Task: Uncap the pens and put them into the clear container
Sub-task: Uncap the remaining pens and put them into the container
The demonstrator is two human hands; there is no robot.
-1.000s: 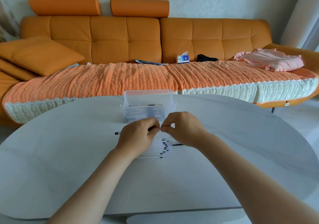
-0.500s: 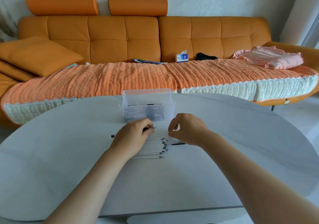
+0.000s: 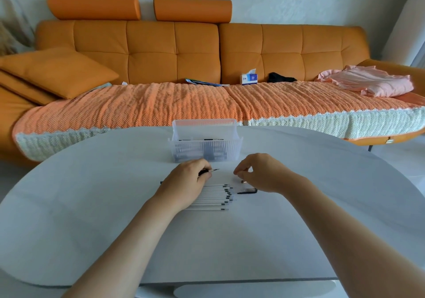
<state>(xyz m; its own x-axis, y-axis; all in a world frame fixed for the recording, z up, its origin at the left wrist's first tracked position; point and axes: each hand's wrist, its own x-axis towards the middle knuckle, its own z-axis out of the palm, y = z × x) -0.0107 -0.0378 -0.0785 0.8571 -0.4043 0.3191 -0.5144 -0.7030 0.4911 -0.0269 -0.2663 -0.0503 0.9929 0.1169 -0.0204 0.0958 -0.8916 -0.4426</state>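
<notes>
The smooth white surface (image 3: 92, 205) lets loose caps roll away. The light clear container (image 3: 204, 150), far centre and holding some pens, might tip if a pen is jabbed in. The row of white pens (image 3: 215, 196) lies just nearer, partly under the left hand (image 3: 184, 184), which could scatter it. That hand grips an uncapped pen (image 3: 210, 170), slim and dark-gripped, tip pointing right. The right hand (image 3: 262, 173) is curled, and I cannot tell whether it holds anything. A dark cap (image 3: 247, 191) lies beside it.

Row of white pens (image 3: 216, 197) before clear container (image 3: 232, 153)
</notes>
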